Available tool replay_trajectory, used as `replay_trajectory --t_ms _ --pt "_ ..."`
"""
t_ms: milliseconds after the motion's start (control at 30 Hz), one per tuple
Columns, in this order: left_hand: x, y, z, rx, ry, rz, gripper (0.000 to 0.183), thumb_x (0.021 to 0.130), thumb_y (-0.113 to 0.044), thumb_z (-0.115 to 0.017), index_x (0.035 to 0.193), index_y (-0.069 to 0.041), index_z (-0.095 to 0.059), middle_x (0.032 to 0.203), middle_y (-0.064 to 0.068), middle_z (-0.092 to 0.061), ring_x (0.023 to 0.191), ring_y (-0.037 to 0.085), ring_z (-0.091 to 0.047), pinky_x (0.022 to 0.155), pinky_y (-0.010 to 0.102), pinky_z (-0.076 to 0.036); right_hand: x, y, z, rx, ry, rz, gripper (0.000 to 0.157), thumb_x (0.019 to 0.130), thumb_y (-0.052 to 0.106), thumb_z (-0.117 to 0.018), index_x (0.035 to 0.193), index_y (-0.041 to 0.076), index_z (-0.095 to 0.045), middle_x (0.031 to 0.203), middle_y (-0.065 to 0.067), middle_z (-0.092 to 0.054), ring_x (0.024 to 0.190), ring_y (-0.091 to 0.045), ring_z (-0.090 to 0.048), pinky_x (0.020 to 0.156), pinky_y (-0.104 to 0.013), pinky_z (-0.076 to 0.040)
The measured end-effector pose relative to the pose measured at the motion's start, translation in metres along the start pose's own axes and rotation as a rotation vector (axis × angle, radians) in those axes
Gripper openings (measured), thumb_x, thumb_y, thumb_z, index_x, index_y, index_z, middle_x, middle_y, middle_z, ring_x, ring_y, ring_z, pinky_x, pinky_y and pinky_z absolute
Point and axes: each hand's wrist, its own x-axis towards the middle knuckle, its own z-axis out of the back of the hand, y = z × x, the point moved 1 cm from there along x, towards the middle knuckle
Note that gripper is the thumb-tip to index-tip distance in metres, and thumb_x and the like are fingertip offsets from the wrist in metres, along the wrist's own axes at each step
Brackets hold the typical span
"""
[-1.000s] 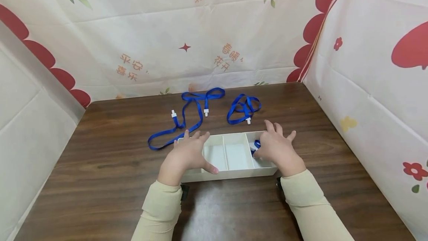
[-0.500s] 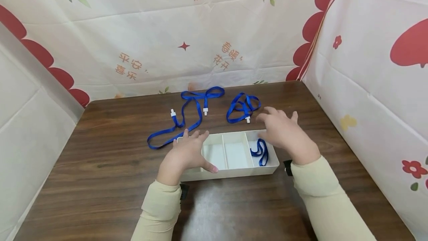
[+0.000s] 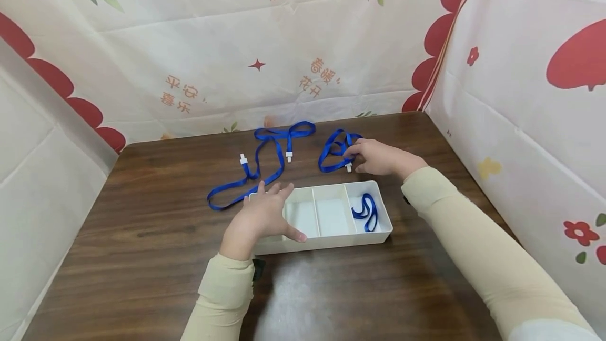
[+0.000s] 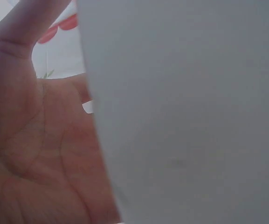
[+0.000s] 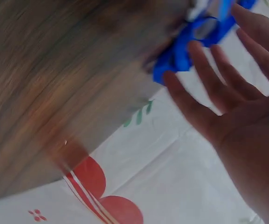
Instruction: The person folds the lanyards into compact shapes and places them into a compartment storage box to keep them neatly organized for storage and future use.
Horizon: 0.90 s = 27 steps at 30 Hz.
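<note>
My left hand [image 3: 258,220] rests across the left end of a white divided box [image 3: 331,217], fingers spread over its far side and thumb on the near rim. In the left wrist view a pale wall [image 4: 185,102] hides much of that hand. Beyond the box, my right hand [image 3: 381,158] is at a blue lanyard [image 3: 324,156] with a white clip [image 3: 349,168]; its fingertips overlap the lanyard. From the right wrist view, its fingers [image 5: 185,95] look spread beside the blue strap [image 5: 181,53], and I cannot tell whether they touch. A folded blue lanyard [image 3: 374,216] lies in the box's rightmost compartment.
More blue lanyard strap [image 3: 218,205] with white clips [image 3: 243,159] lies loosely looped behind and left of the box. A brown wooden table [image 3: 142,236] carries everything. Printed cloth [image 3: 227,36] hangs behind it and along the right side.
My right hand has come out of the box's rightmost compartment, leaving the folded lanyard inside, and moved away from me to the right-hand lanyard. My left hand has stayed on the box.
</note>
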Motion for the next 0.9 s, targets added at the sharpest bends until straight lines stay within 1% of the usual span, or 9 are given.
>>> replay_trajectory --t_ms 67,233,367,467,533,600,700,767,900 --pt "0.0 0.0 0.002 0.003 0.012 -0.002 0.124 0.072 -0.058 -0.095 0.17 -0.024 -0.028 0.179 0.014 -0.021 0.165 0.051 -0.002 0.125 0.08 -0.015 0.007 -0.002 0.0 -0.058 -0.008 0.031 0.045 0.099 0.008 -0.074 0.143 0.005 -0.065 0.135 -0.021 -0.062 0.113 -0.031 -0.065 0.104 -0.053 -0.059" --pt "0.003 -0.001 0.008 0.023 0.057 -0.007 0.123 0.074 -0.061 -0.092 0.171 -0.024 -0.026 0.179 0.015 -0.019 0.163 0.055 -0.006 0.122 0.084 -0.013 0.02 0.0 0.0 -0.153 -0.005 0.072 0.037 0.098 0.011 -0.076 0.134 0.007 -0.07 0.128 -0.018 -0.065 0.111 -0.029 -0.065 0.103 -0.052 -0.059" --pt "0.006 0.0 0.014 0.031 0.082 -0.013 0.112 0.083 -0.068 -0.082 0.17 -0.026 -0.027 0.179 0.014 -0.019 0.163 0.054 -0.009 0.121 0.086 -0.01 0.025 -0.003 -0.008 -0.191 0.019 0.097 0.031 0.098 0.016 -0.078 0.126 0.006 -0.072 0.118 -0.016 -0.069 0.107 -0.028 -0.066 0.1 -0.051 -0.059" --pt "0.008 0.002 0.02 0.043 0.081 -0.021 0.098 0.091 -0.07 -0.072 0.169 -0.026 -0.032 0.178 0.013 -0.022 0.164 0.052 -0.013 0.121 0.085 -0.01 0.029 -0.008 -0.014 -0.192 0.021 0.085 0.024 0.098 0.02 -0.079 0.117 0.008 -0.073 0.109 -0.01 -0.071 0.097 -0.024 -0.065 0.093 -0.046 -0.061" --pt "0.009 0.002 0.027 0.064 0.09 -0.022 0.091 0.095 -0.069 -0.067 0.167 -0.024 -0.036 0.178 0.012 -0.024 0.164 0.05 -0.016 0.123 0.084 -0.011 0.03 -0.01 -0.017 -0.187 0.017 0.067 0.019 0.098 0.024 -0.079 0.11 0.01 -0.073 0.099 -0.006 -0.071 0.089 -0.02 -0.064 0.086 -0.041 -0.061" --pt "0.01 0.001 0.034 0.086 0.11 -0.02 0.085 0.097 -0.068 -0.064 0.165 -0.023 -0.04 0.177 0.01 -0.029 0.163 0.047 -0.023 0.124 0.082 -0.011 0.031 -0.011 -0.02 -0.189 0.008 0.046 0.018 0.099 0.028 -0.078 0.102 0.011 -0.073 0.09 -0.003 -0.07 0.081 -0.018 -0.062 0.078 -0.035 -0.059" --pt "0.011 0.001 0.043 0.121 0.139 -0.027 0.081 0.1 -0.067 -0.061 0.164 -0.021 -0.043 0.172 0.007 -0.039 0.16 0.041 -0.036 0.125 0.079 -0.016 0.031 -0.011 -0.021 -0.196 -0.026 0.044 0.019 0.1 0.028 -0.076 0.096 0.01 -0.071 0.081 -0.002 -0.068 0.072 -0.016 -0.061 0.071 -0.032 -0.056" --pt "0.013 0.002 0.048 0.135 0.148 -0.04 0.081 0.101 -0.066 -0.06 0.164 -0.018 -0.042 0.169 0.006 -0.045 0.157 0.038 -0.043 0.127 0.074 -0.023 0.031 -0.011 -0.022 -0.19 -0.043 0.046 0.017 0.102 0.023 -0.074 0.095 0.007 -0.072 0.08 -0.003 -0.068 0.07 -0.016 -0.061 0.069 -0.032 -0.056" --pt "0.015 0.003 0.051 0.132 0.159 -0.067 0.082 0.104 -0.063 -0.058 0.166 -0.014 -0.037 0.168 0.009 -0.047 0.155 0.035 -0.045 0.126 0.062 -0.035 0.031 -0.008 -0.021 -0.155 -0.031 0.024 0.009 0.101 0.013 -0.071 0.101 0.003 -0.073 0.085 -0.007 -0.071 0.074 -0.017 -0.062 0.072 -0.034 -0.058"
